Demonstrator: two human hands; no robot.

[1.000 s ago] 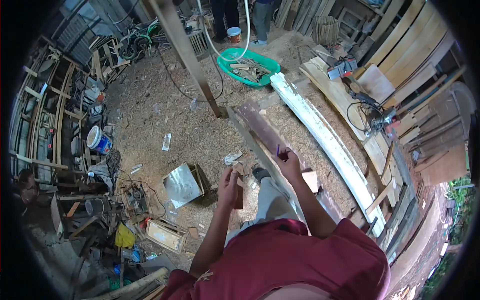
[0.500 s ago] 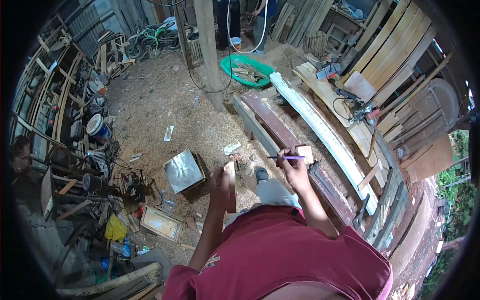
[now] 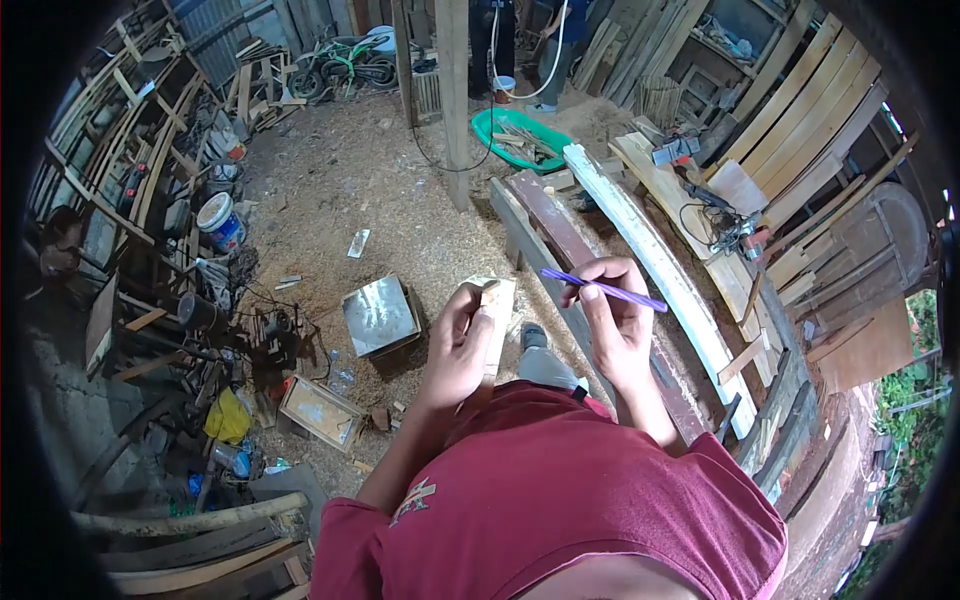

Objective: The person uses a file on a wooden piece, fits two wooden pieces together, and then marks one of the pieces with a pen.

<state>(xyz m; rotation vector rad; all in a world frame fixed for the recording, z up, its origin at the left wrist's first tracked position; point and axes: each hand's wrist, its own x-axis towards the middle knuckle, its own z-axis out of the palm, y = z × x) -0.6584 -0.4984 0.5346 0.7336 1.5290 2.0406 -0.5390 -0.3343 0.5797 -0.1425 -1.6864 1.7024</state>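
My left hand point(image 3: 458, 350) is closed around a pale strip of wood point(image 3: 496, 335), which stands up in front of my shirt. Its upper end shows above the fingers, and the lower part runs down toward my waist. My right hand point(image 3: 617, 325), to the right of the strip, pinches a slim purple pencil point(image 3: 625, 292) between thumb and fingers. The pencil slants, one end pointing left toward the wood without touching it. Behind the right hand lies a reddish-brown plank point(image 3: 548, 215), partly hidden by the hand and forearm.
A white-painted beam point(image 3: 640, 235) runs along the right. Beyond it, a power tool point(image 3: 740, 240) rests on boards. A metal-topped box point(image 3: 382, 316) stands on the shaving-strewn floor. Further back are a wooden post point(image 3: 455, 100), a green tub point(image 3: 483, 130) and two people point(image 3: 570, 40).
Both hands have come up closer to my view, and the strip has risen with the left. The pencil has tilted. A small wooden block seen by my right hand earlier no longer shows there.
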